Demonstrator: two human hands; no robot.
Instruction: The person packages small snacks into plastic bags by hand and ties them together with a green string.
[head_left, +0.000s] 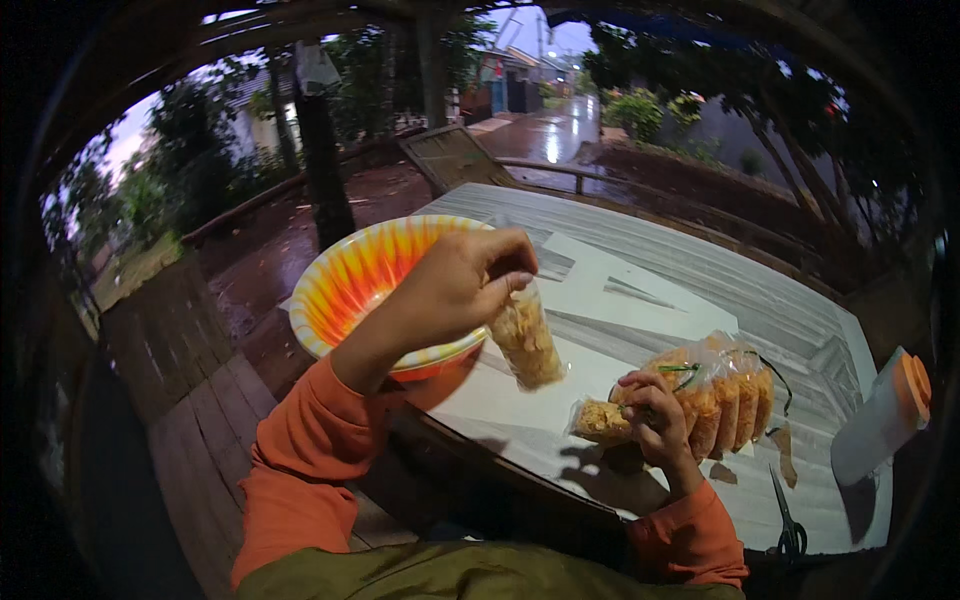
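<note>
My left hand (465, 281) is raised over the near right rim of an orange and yellow plastic basin (360, 285). It pinches the top of a clear plastic bag of light-coloured snacks (527, 341), which hangs down above the table. My right hand (656, 416) is lower and to the right, its fingers closed on the end of another small bag of snacks (600, 421). Just beyond that hand lies a bundle of several filled clear bags (724, 397), with a dark green tie around their gathered tops.
The table (637, 247) has a grey and white patterned top. Black-handled scissors (789, 525) lie at its near right edge. A translucent pitcher with an orange lid (874, 427) stands at the right. Brown scraps (784, 457) lie near the bundle. A wooden bench (217, 420) is at the left.
</note>
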